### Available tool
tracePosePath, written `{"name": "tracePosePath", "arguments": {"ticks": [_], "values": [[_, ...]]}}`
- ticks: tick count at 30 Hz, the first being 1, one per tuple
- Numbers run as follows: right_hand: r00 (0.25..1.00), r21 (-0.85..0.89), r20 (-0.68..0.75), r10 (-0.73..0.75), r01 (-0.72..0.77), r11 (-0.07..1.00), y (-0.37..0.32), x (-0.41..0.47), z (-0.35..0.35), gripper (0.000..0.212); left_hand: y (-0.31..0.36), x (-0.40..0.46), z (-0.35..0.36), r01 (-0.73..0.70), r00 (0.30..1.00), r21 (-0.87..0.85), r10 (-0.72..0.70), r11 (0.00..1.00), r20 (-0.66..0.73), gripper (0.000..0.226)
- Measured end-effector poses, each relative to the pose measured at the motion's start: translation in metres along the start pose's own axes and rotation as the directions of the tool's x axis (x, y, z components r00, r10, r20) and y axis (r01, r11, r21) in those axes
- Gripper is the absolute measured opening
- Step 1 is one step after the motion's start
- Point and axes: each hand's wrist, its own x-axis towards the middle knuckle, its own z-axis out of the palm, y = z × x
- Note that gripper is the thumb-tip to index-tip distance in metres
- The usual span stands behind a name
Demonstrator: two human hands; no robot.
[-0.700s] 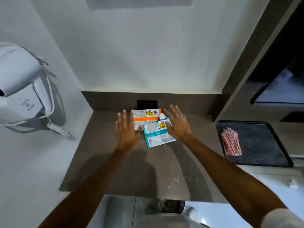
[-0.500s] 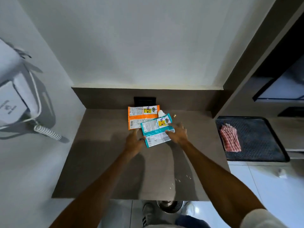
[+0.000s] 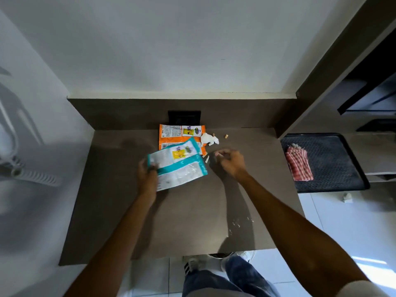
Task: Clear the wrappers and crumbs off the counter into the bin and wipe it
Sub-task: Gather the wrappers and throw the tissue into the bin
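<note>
Brown table (image 3: 120, 211), wrappers at its back edge.
Left hand (image 3: 147, 179) fingers pinch teal wrapper (image 3: 182, 166); right hand (image 3: 231, 162), fingers curled, nearest the crumbs (image 3: 207, 159).

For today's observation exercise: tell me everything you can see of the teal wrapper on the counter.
The teal wrapper is a flat, glossy plastic packet with teal edges, a pale printed face and a yellow picture panel. It lies tilted on the brown counter, its far end overlapping the orange wrapper. The left hand grips its near-left corner; the right hand is apart from it.
</note>
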Motion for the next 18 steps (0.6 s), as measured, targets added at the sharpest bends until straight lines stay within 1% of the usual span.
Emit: {"name": "tracePosePath", "arguments": {"ticks": [1, 2, 4, 5, 6, 7, 8, 9, 10, 11, 12, 13, 14, 16, 17, 18], "values": [[0.999, -0.072, -0.018, -0.047, 0.046, 0.996, -0.002, 0.004, 0.0, 0.021, 0.0, 0.012, -0.016, -0.011, 0.999, 0.062, 0.014, 0.998, -0.036, 0.04], [0.994, -0.179, -0.018, -0.109, 0.104, 0.978, -0.004, 0.009, 0.001, 0.022, 0.001, 0.025, -0.031, 0.003, 0.998, 0.144, 0.007, 0.99, -0.069, 0.04], [0.975, -0.428, 0.06, -0.216, 0.221, 0.876, -0.011, 0.017, 0.002, 0.026, 0.004, 0.048, -0.056, 0.095, 0.992, 0.316, -0.063, 0.944, -0.112, 0.042], [0.965, -0.506, 0.108, -0.241, 0.262, 0.822, -0.015, 0.021, 0.003, 0.027, 0.007, 0.057, -0.066, 0.148, 0.987, 0.42, -0.107, 0.895, -0.121, 0.046], [0.959, -0.548, 0.139, -0.246, 0.282, 0.788, -0.019, 0.025, 0.005, 0.026, 0.01, 0.062, -0.073, 0.182, 0.982, 0.552, -0.122, 0.813, -0.145, 0.053], [0.958, -0.571, 0.16, -0.238, 0.286, 0.769, -0.023, 0.028, 0.007, 0.026, 0.013, 0.065, -0.074, 0.179, 0.981, 0.683, -0.077, 0.708, -0.177, 0.062], [0.958, -0.585, 0.183, -0.221, 0.287, 0.759, -0.027, 0.032, 0.008, 0.027, 0.017, 0.065, -0.072, 0.127, 0.983, 0.775, 0.027, 0.619, -0.183, 0.069], [0.957, -0.596, 0.21, -0.203, 0.289, 0.749, -0.03, 0.034, 0.009, 0.029, 0.022, 0.064, -0.065, 0.039, 0.978, 0.821, 0.148, 0.57, -0.149, 0.071], [0.952, -0.609, 0.245, -0.183, 0.298, 0.735, -0.032, 0.038, 0.009, 0.031, 0.03, 0.064, -0.054, -0.064, 0.966, 0.83, 0.242, 0.554, -0.087, 0.068], [0.944, -0.631, 0.285, -0.164, 0.314, 0.71, -0.035, 0.041, 0.008, 0.034, 0.038, 0.065, -0.04, -0.158, 0.957, 0.821, 0.289, 0.549, -0.009, 0.063], [0.936, -0.651, 0.323, -0.143, 0.329, 0.684, -0.036, 0.044, 0.008, 0.038, 0.046, 0.066, -0.025, -0.223, 0.954, 0.798, 0.293, 0.559, 0.062, 0.059], [0.928, -0.658, 0.348, -0.131, 0.341, 0.672, -0.037, 0.047, 0.008, 0.042, 0.053, 0.07, -0.009, -0.251, 0.959, 0.77, 0.26, 0.586, 0.115, 0.058], [0.928, -0.64, 0.348, -0.132, 0.338, 0.69, -0.037, 0.048, 0.008, 0.044, 0.059, 0.072, 0.005, -0.242, 0.969, 0.749, 0.199, 0.617, 0.149, 0.061], [0.946, -0.555, 0.282, -0.158, 0.295, 0.778, -0.034, 0.046, 0.008, 0.048, 0.07, 0.076, 0.029, -0.18, 0.981, 0.717, 0.068, 0.674, 0.182, 0.07], [0.955, -0.511, 0.237, -0.176, 0.277, 0.814, -0.032, 0.044, 0.008, 0.049, 0.074, 0.077, 0.037, -0.163, 0.982, 0.714, 0.039, 0.681, 0.187, 0.074], [0.962, -0.473, 0.194, -0.194, 0.265, 0.84, -0.03, 0.042, 0.008, 0.049, 0.076, 0.078, 0.044, -0.168, 0.981, 0.733, 0.038, 0.659, 0.191, 0.08]]}}
